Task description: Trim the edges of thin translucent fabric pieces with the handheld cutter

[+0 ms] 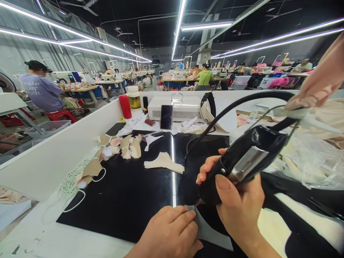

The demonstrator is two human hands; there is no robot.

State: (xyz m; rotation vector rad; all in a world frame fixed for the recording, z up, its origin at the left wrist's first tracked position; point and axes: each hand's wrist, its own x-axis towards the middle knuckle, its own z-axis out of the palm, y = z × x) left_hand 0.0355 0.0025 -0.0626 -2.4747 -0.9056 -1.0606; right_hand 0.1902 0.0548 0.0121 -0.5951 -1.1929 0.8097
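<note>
My right hand (240, 204) is wrapped round a black corded handheld tool (244, 157) with a silver metal plate on its side. The tool tilts down to the left, its narrow tip close to a grey curved fabric piece (212, 231); I cannot tell whether they touch. With its fingers curled and pressed together, my left hand (173, 231) holds the left end of that piece against the black mat (120, 200). Beyond my hands, a cream fabric piece (163, 163) of similar curved shape lies on the mat, with a smaller white piece (152, 141) behind it.
Tied fabric bundles (130, 146) and pale green cord (73, 179) lie at the left. A phone (166, 116) leans on a white metal box (185, 104) at the back, beside a red bottle (125, 106). The tool's black cable (233, 104) arches right. Clear plastic (303, 161) lies right.
</note>
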